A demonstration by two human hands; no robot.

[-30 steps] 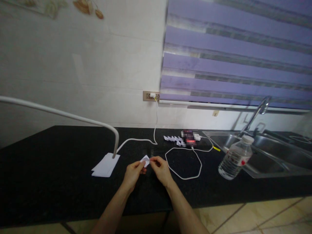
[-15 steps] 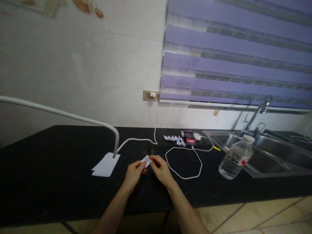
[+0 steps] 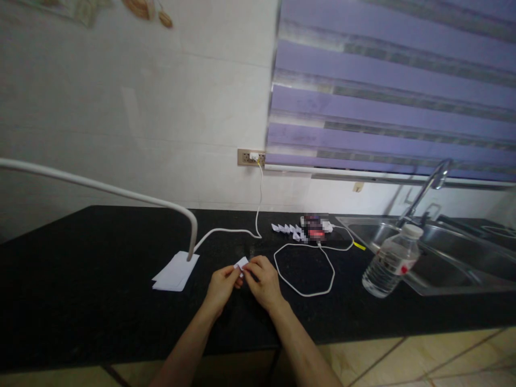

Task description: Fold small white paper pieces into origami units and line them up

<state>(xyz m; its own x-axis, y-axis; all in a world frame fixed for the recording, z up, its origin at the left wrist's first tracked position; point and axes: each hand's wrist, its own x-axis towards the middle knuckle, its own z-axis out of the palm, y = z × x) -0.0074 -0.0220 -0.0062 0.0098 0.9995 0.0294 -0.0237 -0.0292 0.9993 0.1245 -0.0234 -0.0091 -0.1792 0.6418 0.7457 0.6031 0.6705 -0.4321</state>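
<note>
Between my two hands, above the black counter, is a small piece of folded white paper (image 3: 241, 262). My left hand (image 3: 221, 286) pinches its left side between thumb and fingers. My right hand (image 3: 262, 279) has its thumb and fingertips closed on the right edge, covering part of the paper. To the left lies a stack of white paper sheets (image 3: 174, 273), slightly fanned. Several small folded white paper pieces (image 3: 286, 229) sit in a row toward the back of the counter, right of my hands.
A white cable (image 3: 304, 295) loops on the counter (image 3: 100, 312) right of my hands, near a pixelated device (image 3: 315, 227). A water bottle (image 3: 389, 263) stands by the steel sink (image 3: 435, 263) and its faucet (image 3: 427, 185). A thick white cord (image 3: 100, 186) crosses from the left.
My right hand has shifted slightly left, its fingers now lower over the paper's right edge. My left hand keeps its pinch in nearly the same place.
</note>
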